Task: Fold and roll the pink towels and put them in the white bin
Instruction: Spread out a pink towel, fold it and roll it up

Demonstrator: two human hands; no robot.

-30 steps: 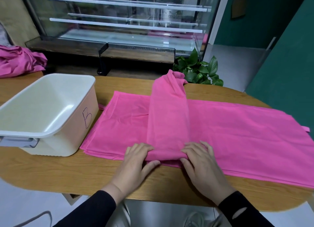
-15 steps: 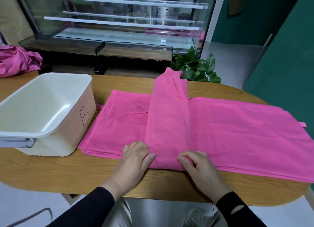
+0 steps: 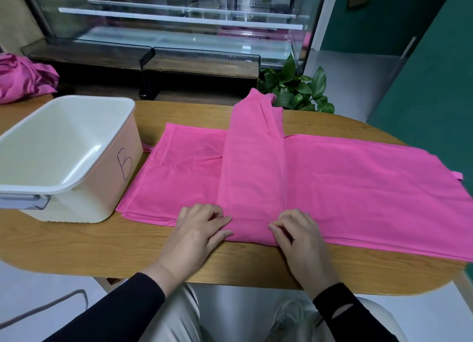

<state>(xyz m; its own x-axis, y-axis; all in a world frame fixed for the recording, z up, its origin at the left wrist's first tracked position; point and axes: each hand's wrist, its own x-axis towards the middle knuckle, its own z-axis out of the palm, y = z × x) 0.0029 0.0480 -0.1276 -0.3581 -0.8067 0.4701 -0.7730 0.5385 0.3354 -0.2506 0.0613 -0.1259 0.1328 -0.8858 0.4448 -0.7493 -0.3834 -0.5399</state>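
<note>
Left hand: my left hand (image 3: 198, 233) has slid back toward the near hem of the folded strip (image 3: 252, 177); my fingers now lie along its left edge instead of pressing on top of it.
Right hand: my right hand (image 3: 298, 235) has gone from lying flat on the cloth to a curled grip, fingertips (image 3: 275, 226) pinching the strip's near right corner.
Strip: its near end sits smoother and flatter than a second ago.
</note>
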